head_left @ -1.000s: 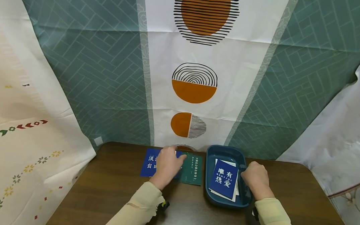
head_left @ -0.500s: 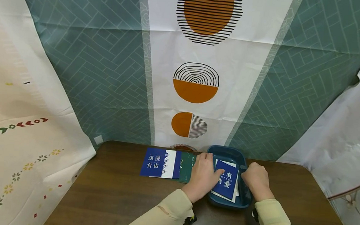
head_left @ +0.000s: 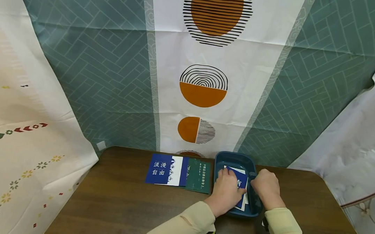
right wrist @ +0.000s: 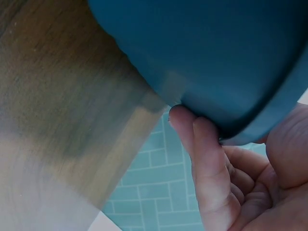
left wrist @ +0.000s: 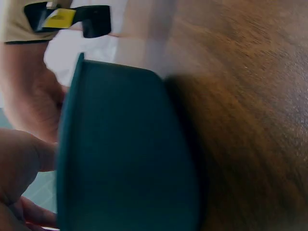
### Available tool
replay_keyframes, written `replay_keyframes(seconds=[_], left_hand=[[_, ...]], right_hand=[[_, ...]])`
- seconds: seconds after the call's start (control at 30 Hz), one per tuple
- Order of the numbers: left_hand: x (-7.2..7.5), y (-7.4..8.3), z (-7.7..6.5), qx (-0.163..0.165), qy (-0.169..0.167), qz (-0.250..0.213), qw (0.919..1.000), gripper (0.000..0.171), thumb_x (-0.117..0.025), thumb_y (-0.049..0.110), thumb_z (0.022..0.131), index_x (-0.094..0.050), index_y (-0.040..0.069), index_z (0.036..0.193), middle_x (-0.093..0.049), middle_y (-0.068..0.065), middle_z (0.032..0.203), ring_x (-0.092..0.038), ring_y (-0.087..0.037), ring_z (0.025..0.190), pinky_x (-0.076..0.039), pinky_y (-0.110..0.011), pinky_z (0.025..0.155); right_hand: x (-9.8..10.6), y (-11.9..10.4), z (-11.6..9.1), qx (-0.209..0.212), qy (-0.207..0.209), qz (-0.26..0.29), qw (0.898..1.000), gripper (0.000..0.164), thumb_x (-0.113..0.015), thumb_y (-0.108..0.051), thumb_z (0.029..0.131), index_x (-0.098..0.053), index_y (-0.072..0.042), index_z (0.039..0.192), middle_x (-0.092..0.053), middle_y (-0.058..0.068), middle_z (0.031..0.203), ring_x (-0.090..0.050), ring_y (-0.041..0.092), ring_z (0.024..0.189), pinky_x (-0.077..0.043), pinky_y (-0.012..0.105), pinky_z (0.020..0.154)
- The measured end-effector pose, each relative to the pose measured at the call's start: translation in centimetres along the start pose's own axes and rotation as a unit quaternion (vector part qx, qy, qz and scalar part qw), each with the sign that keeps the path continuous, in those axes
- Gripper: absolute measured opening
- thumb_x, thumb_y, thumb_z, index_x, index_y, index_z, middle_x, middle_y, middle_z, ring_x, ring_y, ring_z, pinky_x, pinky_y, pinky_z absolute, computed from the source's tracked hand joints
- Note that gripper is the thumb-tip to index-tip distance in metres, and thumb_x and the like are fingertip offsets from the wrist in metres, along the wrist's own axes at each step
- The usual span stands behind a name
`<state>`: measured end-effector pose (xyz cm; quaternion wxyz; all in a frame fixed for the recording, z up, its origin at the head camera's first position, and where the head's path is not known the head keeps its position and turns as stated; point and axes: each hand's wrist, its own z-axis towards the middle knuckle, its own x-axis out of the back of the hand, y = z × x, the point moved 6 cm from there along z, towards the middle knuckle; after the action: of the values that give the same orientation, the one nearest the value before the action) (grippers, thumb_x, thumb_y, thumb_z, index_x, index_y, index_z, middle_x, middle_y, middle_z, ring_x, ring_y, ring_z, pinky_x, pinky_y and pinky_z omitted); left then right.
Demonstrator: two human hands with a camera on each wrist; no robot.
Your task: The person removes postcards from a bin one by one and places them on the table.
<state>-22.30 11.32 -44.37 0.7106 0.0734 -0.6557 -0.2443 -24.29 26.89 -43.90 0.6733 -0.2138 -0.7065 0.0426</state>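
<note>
A dark blue plastic tray [head_left: 235, 156] stands near the back edge of the table. In it lies a blue card [head_left: 242, 176] with white characters, on top of white-edged cards [head_left: 241, 207]. My left hand [head_left: 226, 190] reaches over the tray's near left side onto this blue card and covers much of it. Its fingertips are behind the tray wall [left wrist: 125, 144] in the left wrist view, so a grip on the card cannot be made out. My right hand [head_left: 266, 187] grips the tray's right rim, fingers [right wrist: 209, 159] against the outer wall and thumb at the rim.
Left of the tray lie green cards [head_left: 200, 177] with white text. Further left, blue and white cards [head_left: 160, 170] partly overlap them. A patterned cloth [head_left: 202, 131] hangs behind the wooden table [head_left: 124, 205].
My left hand has moved right, from the blue and green cards across to the card in the tray. The right hand has stayed at the tray's rim.
</note>
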Motion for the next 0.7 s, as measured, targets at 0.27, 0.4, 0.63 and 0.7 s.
replay_keyframes(seconds=[0.27,0.4,0.63,0.7], left_hand=[[-2.2,-0.3,0.3,0.026,-0.024,0.057,0.9977,0.084,-0.069,0.055,0.075,-0.045,-0.003,0.131,-0.043,-0.020,0.133,-0.041,-0.031,0.120,-0.042,-0.035,0.088],[-2.8,-0.4,0.4,0.039,-0.027,0.083,0.9954,0.086,-0.069,0.057,0.073,-0.046,-0.002,0.131,-0.045,-0.019,0.131,-0.043,-0.029,0.118,-0.040,-0.034,0.091],[-3.4,-0.5,0.5,0.050,-0.037,0.152,0.9864,0.094,-0.068,0.064,0.069,-0.044,-0.001,0.132,-0.049,-0.019,0.127,-0.046,-0.028,0.114,-0.040,-0.031,0.090],[-3.7,-0.5,0.4,0.053,-0.042,0.169,0.9833,0.096,-0.068,0.065,0.068,-0.044,0.000,0.133,-0.050,-0.018,0.126,-0.046,-0.028,0.113,-0.040,-0.030,0.090]], right_hand=[[0.0,0.0,-0.1,-0.006,-0.004,0.009,1.000,0.022,-0.060,-0.014,0.080,-0.059,0.007,0.084,-0.052,0.012,0.068,-0.049,0.025,0.056,-0.045,0.034,0.047],[0.1,-0.1,-0.1,-0.006,-0.004,0.014,1.000,0.019,-0.060,-0.013,0.080,-0.059,0.006,0.081,-0.050,0.011,0.065,-0.049,0.024,0.055,-0.044,0.033,0.046],[0.0,0.0,0.0,-0.002,-0.003,0.011,1.000,0.019,-0.059,-0.014,0.080,-0.058,0.005,0.079,-0.050,0.010,0.065,-0.048,0.024,0.055,-0.043,0.032,0.045],[-0.1,0.0,0.0,-0.003,-0.004,0.010,1.000,0.019,-0.060,-0.014,0.080,-0.059,0.005,0.079,-0.050,0.010,0.065,-0.048,0.024,0.055,-0.043,0.032,0.045]])
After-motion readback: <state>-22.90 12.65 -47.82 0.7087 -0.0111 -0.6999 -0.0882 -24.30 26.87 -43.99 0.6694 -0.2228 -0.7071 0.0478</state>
